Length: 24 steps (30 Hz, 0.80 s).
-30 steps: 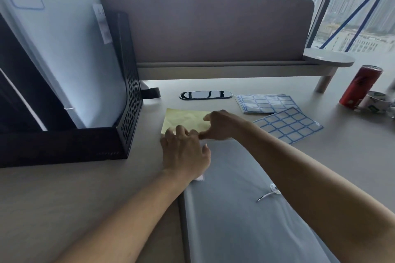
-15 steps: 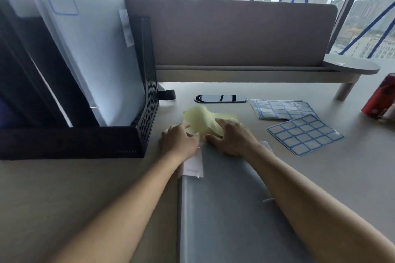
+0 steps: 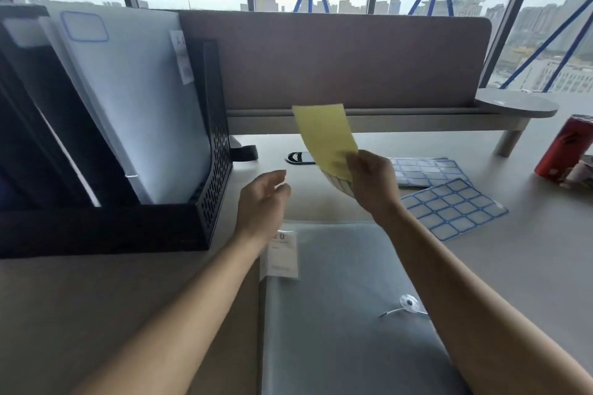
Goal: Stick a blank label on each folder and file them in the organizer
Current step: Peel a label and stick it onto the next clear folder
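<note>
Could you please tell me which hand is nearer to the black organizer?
Left. The left hand hovers just right of the organizer; the right hand holds the yellow sheet farther right.

Bright window backlight, soft blur, wide-angle edge warping.

Right hand (image 3: 372, 179) grips yellow sheet (image 3: 327, 138)

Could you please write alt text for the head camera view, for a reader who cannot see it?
A person's right hand holds a yellow-backed label sheet up over a desk, the left hand open beside it. A grey folder lies flat before them; a black organizer at left holds a labelled white folder.
</note>
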### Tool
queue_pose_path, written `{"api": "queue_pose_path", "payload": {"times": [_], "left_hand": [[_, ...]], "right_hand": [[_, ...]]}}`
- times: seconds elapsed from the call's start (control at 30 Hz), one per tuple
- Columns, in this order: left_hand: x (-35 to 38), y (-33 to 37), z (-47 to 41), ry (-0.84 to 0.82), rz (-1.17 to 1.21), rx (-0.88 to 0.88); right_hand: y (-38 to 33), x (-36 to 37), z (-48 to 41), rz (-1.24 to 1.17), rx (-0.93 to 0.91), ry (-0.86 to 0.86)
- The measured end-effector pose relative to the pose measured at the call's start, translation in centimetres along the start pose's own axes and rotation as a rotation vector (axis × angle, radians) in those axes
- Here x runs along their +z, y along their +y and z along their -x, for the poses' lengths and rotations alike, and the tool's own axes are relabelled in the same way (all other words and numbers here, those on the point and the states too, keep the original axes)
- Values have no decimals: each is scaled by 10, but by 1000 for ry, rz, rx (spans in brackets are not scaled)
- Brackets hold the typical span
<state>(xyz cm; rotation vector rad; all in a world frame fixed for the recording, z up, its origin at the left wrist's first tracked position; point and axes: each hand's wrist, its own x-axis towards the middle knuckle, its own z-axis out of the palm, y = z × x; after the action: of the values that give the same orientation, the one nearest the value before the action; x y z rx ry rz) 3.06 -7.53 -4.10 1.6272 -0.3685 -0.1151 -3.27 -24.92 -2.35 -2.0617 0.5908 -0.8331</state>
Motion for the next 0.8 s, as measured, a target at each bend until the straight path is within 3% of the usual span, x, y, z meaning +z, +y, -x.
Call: {"api": "queue_pose_path", "payload": {"times": [0.13,0.3,0.43,0.63,0.73,0.8], "left_hand": [[-3,5,2,-28,38,-12],[-8,18,6,-209,70,-62],[-10,26,13,-429,168,-82],[-4,22,16,-325,92,-1],[-3,21,15,-254,113,-1],[-2,22,16,-209,59,29]], "right_hand": [[-24,-29,0,-663,265,-160],[-28,-48,7,-934,526,-192],[-25,-47,12,-890,581,-202],[-26,-56,16,-664,409,-248],[-32,-63,16,-488,329,-178],[-38,-64,20,-186,216,-177]]}}
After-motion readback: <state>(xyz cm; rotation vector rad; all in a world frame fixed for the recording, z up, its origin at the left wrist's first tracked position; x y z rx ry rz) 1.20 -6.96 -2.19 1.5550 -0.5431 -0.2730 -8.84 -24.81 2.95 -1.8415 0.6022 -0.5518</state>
